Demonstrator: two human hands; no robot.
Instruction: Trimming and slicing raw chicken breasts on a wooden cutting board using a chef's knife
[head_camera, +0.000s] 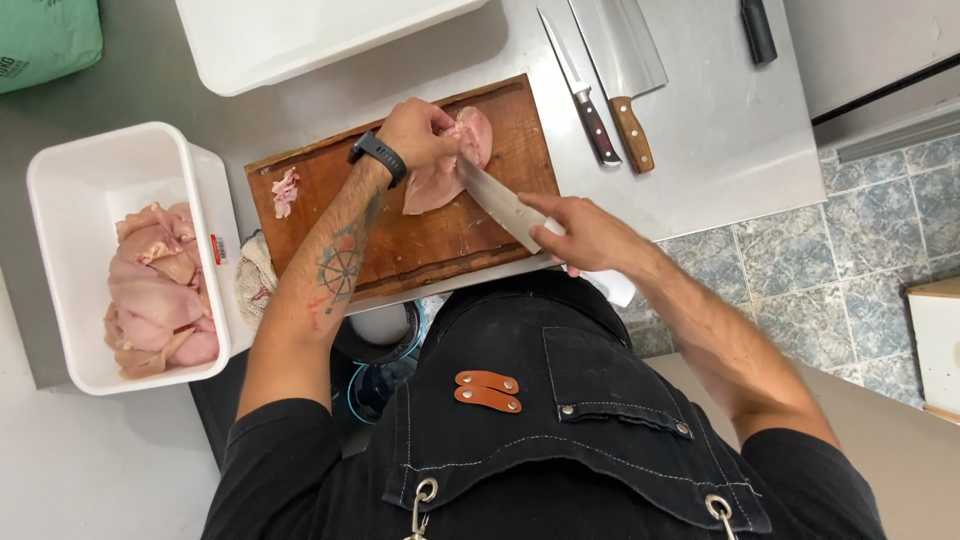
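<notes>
Grey steel worktop (720, 150), mottled grey floor tiles (850, 270). Left hand (420, 132) fingers pinch pale raw chicken breast (440, 180) on brown wooden cutting board (420, 240); right hand (590, 235) fingers wrapped around broad steel knife (500, 205).

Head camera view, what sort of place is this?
Probably a commercial kitchen or butcher's prep station: a steel counter, a wooden cutting board with raw chicken, and a white tub of more chicken.

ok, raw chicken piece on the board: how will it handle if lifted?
Probably floppy: the chicken piece sags flat on the cutting board. Likely slippery, since its surface looks wet and glossy. The left hand pins it while the right hand works the knife.
</notes>
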